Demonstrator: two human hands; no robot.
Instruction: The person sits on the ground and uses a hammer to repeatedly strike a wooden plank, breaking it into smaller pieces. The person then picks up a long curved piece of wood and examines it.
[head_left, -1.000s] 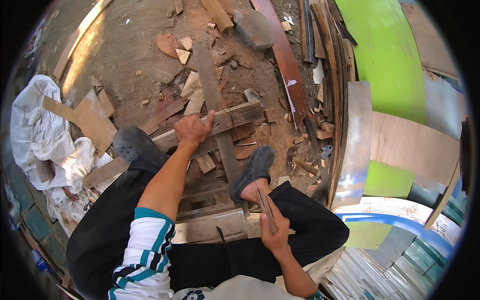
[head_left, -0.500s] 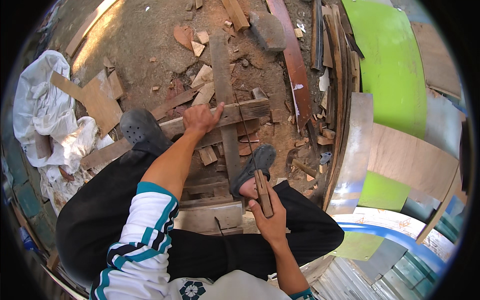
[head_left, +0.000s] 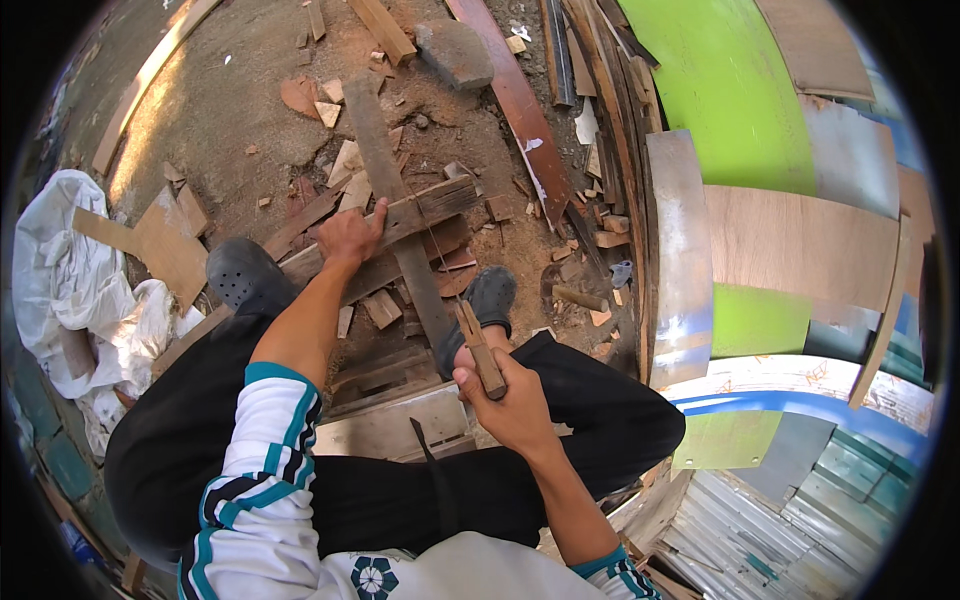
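A saw with a wooden handle is gripped in my right hand, in front of my lap. Its thin blade, seen nearly edge-on, reaches forward and crosses a weathered wooden board close to the board's right end. How deep the blade sits in the wood is too small to tell. My left hand is wrapped over the same board, left of the blade, with the thumb pointing forward. Under the board runs a long grey plank, crossing it at an angle. My shoes flank the work, the left one beside the board.
Wood offcuts and a stone block lie on the dirt. A reddish-brown plank and stacked long strips run along the right. Beyond them lie green panels and metal sheets. A white sack slumps at left.
The whole view has shifted, so the scene sits further left. My right hand has pushed the saw forward, bringing its handle nearer the board. My left hand keeps its place on the board.
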